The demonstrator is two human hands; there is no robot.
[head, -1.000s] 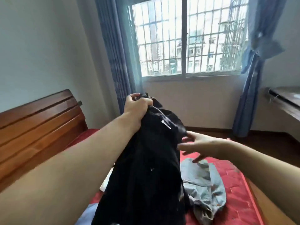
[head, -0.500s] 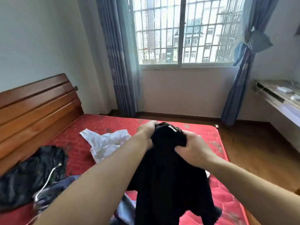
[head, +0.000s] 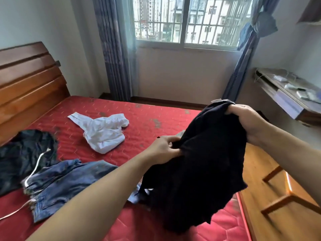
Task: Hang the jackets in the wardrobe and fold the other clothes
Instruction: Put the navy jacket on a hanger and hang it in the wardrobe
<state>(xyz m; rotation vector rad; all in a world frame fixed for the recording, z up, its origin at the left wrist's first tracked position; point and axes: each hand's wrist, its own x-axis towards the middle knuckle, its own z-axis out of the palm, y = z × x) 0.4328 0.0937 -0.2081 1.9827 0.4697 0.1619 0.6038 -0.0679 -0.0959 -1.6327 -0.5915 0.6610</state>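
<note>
Two hands hold one black knit garment point(head: 199, 153) in the air above the right part of the bed. The right hand point(head: 250, 124) grips a bunched upper edge of the dark cloth, fingers curled round it, with a small white label point(head: 216, 100) showing just above that edge. The left hand point(head: 163, 148) pinches a fold lower down and to the left, thumb and fingers closed on the fabric. Between the two grips the cloth slopes down from right to left; the rest hangs in loose folds over the red quilted mattress point(head: 139, 119), and whether the hem touches it cannot be told.

On the mattress lie further clothes. A crumpled white garment point(head: 102, 131) sits near the middle, well apart from the hands. A blue denim garment point(head: 66, 183) lies nearer the viewer on the left, partly hidden by the left forearm, with a white drawstring point(head: 37, 166) curving across its upper edge. Beside it, touching it at the far left, lies a dark rumpled garment point(head: 22, 153).

A brown wooden headboard point(head: 29, 80) stands at the left end of the bed. Blue-grey curtains point(head: 114, 49) flank a barred window point(head: 187, 20) in the far wall. At right a wall-mounted wooden worktop point(head: 271, 82) carries a few small pale items, too small to identify.
</note>
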